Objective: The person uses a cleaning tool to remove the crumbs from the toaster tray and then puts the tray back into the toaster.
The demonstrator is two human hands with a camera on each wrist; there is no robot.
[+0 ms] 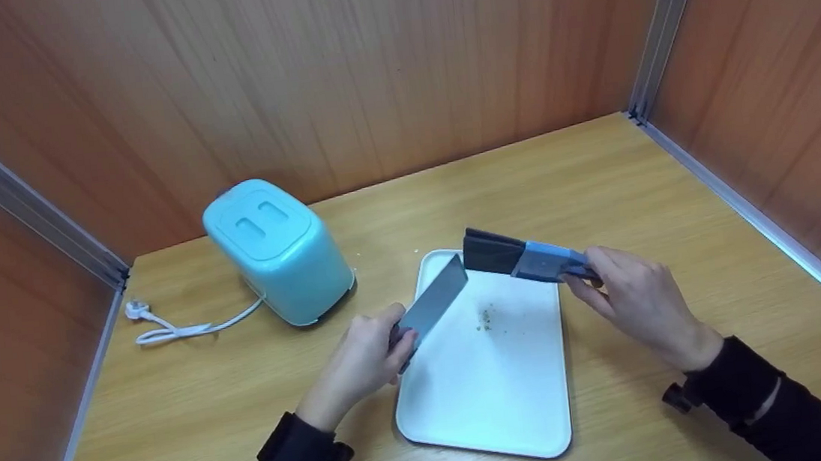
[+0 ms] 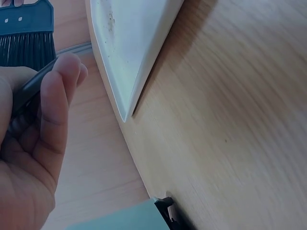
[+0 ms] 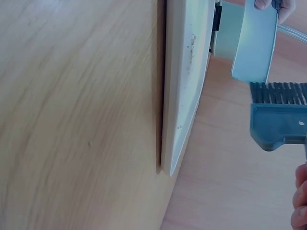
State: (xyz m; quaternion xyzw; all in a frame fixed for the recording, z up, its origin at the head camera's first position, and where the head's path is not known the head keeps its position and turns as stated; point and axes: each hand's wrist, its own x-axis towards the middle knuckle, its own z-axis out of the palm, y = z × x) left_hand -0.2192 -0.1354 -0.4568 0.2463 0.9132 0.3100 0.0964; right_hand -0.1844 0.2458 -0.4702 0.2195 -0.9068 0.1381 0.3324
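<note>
Crumbs (image 1: 486, 318), a small brownish scatter, lie mid-frame on the white rectangular plastic tray (image 1: 487, 396); best bet imo: keep the flat grey scraper blade (image 1: 434, 303), gripped by the left hand (image 1: 363, 359), low w/ its edge near the tray while the blue-handled black-bristle brush (image 1: 515, 256), gripped by the right hand (image 1: 640, 302), sweeps short strokes toward it. Count: 1 tray, 1 scraper, 1 brush, 1 crumb patch, 1 turquoise plastic toaster (image 1: 278, 249) at centre-left w/ 1 white cord (image 1: 186, 326), all on the wooden table (image 1: 677, 182)

Bright even light, soft shadows, blurred wrist views
</note>
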